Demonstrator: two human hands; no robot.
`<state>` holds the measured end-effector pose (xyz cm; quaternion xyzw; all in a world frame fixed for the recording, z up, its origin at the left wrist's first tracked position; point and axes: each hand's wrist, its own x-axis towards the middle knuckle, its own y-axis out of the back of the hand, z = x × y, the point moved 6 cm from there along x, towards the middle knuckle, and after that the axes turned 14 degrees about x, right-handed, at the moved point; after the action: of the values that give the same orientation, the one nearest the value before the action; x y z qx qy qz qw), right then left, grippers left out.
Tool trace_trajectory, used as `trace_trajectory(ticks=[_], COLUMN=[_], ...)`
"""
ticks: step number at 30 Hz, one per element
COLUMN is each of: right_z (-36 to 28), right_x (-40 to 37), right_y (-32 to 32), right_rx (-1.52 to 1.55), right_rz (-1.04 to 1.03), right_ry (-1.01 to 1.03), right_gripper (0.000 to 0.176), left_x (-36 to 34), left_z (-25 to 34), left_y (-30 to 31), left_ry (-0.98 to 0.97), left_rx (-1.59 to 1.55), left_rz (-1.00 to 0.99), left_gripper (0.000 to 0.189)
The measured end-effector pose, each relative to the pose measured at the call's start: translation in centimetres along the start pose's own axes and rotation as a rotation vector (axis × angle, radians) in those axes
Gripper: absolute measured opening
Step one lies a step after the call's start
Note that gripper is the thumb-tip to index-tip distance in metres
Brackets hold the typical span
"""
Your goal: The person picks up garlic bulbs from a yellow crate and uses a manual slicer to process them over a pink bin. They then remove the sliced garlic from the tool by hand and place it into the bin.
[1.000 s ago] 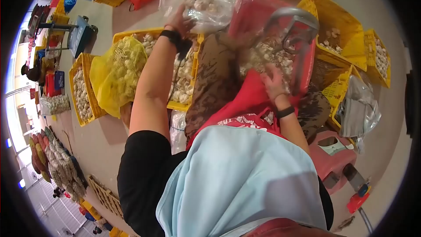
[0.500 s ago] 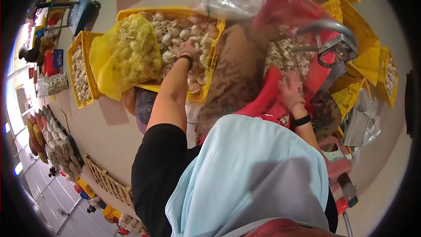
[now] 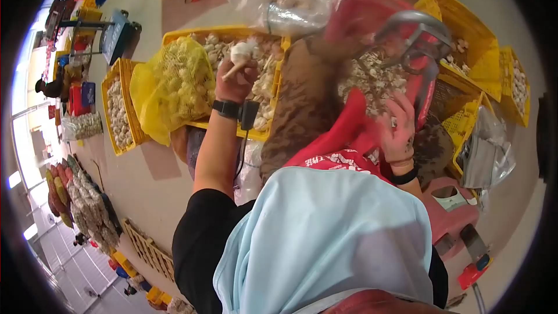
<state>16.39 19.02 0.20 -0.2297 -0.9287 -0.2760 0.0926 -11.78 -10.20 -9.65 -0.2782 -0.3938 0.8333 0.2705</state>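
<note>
My left hand [image 3: 235, 84] is closed round a whole garlic bulb [image 3: 243, 52] with its stem, raised above a yellow crate [image 3: 174, 36] of garlic. A yellow mesh bag [image 3: 180, 81] of bulbs lies over that crate's left part. On the other side, my right hand [image 3: 398, 131] has its fingers spread, slightly blurred, and nothing shows in it. Beneath it are red cloth [image 3: 343, 134] and a heap of garlic stems and scraps [image 3: 372, 75] in a red container [image 3: 427, 90]. A grey metal tool with a curved handle [image 3: 415, 20] stands over the heap.
A smaller yellow crate [image 3: 125, 75] of garlic is at the left. Clear plastic bags [image 3: 296, 14] with bulbs lie at the top. More yellow crates [image 3: 476, 40] stand at the right, beside a plastic bag [image 3: 491, 151] and a pink plastic object [image 3: 447, 209].
My left hand has come up from the crate with a garlic bulb in it. My right hand has lifted slightly from the red cloth, its fingers spreading. The whole view has shifted a little.
</note>
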Motion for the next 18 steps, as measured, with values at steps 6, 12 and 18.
trace_trajectory(ticks=[6, 12, 18], right_z=[-0.4, 4.8, 1.0], right_x=[-1.3, -1.8, -1.4], right_y=[5.5, 5.7, 7.0], right_rx=[-0.344, 0.02, 0.263], right_rz=[0.385, -0.03, -0.021], right_ry=[0.012, -0.608, -0.599], right_gripper=[0.06, 0.044, 0.037], left_x=[-0.2, 1.6, 4.6], left_z=[-3.1, -11.9, -19.6], left_y=[-15.8, -21.0, -22.1], left_ry=[-0.005, 0.125, 0.242], left_rx=[0.624, 1.007, 1.004], left_rz=[-0.101, -0.276, -0.422], left_gripper=[0.066, 0.055, 0.049])
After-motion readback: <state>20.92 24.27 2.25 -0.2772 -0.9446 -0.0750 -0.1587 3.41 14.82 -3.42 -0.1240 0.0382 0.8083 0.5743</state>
